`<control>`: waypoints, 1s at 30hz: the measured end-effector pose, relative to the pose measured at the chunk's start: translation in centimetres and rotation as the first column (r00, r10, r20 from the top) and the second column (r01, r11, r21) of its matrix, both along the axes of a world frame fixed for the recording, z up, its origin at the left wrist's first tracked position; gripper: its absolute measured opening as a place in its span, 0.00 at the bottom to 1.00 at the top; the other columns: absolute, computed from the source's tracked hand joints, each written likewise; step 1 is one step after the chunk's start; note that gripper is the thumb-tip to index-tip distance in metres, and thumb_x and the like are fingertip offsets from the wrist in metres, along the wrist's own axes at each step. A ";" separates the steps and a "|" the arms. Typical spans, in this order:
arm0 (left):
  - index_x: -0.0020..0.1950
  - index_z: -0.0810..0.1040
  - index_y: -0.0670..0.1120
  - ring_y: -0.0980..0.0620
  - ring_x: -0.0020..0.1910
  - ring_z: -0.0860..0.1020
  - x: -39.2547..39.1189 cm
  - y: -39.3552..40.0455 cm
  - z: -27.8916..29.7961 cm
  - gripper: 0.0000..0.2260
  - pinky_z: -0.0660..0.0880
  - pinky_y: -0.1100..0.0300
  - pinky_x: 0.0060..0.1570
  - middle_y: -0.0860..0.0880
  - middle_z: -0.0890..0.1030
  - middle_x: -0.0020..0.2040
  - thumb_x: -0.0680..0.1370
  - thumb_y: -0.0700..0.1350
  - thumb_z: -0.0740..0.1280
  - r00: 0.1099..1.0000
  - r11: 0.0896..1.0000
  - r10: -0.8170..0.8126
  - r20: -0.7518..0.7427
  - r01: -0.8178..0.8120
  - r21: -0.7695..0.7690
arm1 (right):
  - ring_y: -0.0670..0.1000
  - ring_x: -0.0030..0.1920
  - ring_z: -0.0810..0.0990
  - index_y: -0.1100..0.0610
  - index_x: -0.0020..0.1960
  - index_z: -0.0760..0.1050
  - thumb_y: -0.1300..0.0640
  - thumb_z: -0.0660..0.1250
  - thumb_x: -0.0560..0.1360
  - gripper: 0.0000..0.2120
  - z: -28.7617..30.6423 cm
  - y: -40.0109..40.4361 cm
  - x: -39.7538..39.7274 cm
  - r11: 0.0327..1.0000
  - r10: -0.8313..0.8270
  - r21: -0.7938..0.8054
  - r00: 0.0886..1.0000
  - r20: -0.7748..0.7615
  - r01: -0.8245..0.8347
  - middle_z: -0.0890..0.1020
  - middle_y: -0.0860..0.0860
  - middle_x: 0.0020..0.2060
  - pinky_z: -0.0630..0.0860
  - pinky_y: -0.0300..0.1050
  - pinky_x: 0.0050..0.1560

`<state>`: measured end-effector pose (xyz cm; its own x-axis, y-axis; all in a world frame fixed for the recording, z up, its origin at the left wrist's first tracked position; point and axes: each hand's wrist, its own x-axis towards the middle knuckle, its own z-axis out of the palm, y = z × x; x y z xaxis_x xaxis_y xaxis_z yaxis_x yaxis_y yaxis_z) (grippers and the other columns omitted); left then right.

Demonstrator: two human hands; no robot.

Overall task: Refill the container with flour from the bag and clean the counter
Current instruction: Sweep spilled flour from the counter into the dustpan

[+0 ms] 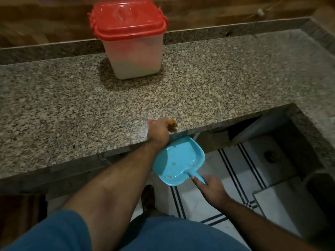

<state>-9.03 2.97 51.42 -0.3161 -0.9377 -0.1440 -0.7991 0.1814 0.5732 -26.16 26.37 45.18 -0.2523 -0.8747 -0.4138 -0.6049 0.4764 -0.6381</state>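
Note:
A translucent flour container (134,57) with a red lid (126,20) shut on it stands at the back of the granite counter (72,98). White flour fills its lower part. My left hand (158,132) rests at the counter's front edge, closed around a small orange cloth or sponge (172,124) that is blurred. Just below that edge my right hand (210,187) holds a blue dustpan (178,160) by its handle. A few crumbs lie in the pan. No flour bag is in view.
The counter turns an L along the right side (315,109). Below the edge are a white tiled floor with black stripes (233,178) and a dark recess under the counter. A wooden wall panel (45,28) runs behind the counter.

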 end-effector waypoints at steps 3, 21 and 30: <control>0.55 0.78 0.49 0.51 0.47 0.77 -2.2 1.0 1.4 0.05 0.72 0.57 0.46 0.48 0.81 0.55 0.84 0.43 0.63 0.982 0.994 -0.089 -0.164 0.097 0.040 | 0.44 0.27 0.67 0.51 0.32 0.69 0.31 0.62 0.80 0.27 0.0 0.6 -0.6 1.000 -0.008 -0.007 1.000 0.010 0.008 0.69 0.46 0.26 0.64 0.46 0.32; 0.54 0.80 0.45 0.55 0.46 0.88 8.3 15.0 0.1 0.17 0.83 0.62 0.44 0.51 0.90 0.45 0.90 0.36 0.53 0.713 0.787 0.437 -0.548 -0.009 0.616 | 0.46 0.31 0.75 0.51 0.36 0.75 0.34 0.62 0.82 0.24 0.5 3.1 0.0 0.979 0.201 -0.032 0.979 -0.020 -0.201 0.76 0.47 0.29 0.73 0.49 0.34; 0.51 0.84 0.44 0.39 0.34 0.82 29.7 25.3 -2.6 0.25 0.82 0.43 0.44 0.44 0.85 0.40 0.85 0.65 0.60 -0.208 0.315 0.887 -0.413 -0.382 0.869 | 0.46 0.31 0.74 0.58 0.38 0.76 0.23 0.57 0.76 0.36 2.9 1.5 9.9 0.852 0.523 0.013 0.852 -0.016 -0.523 0.76 0.48 0.31 0.70 0.46 0.35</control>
<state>20.66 28.24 48.84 0.2938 -0.6243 -0.7238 0.6130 -0.4579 0.6438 -16.30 27.85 48.11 0.2340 -0.8765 -0.4208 -0.7776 0.0911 -0.6222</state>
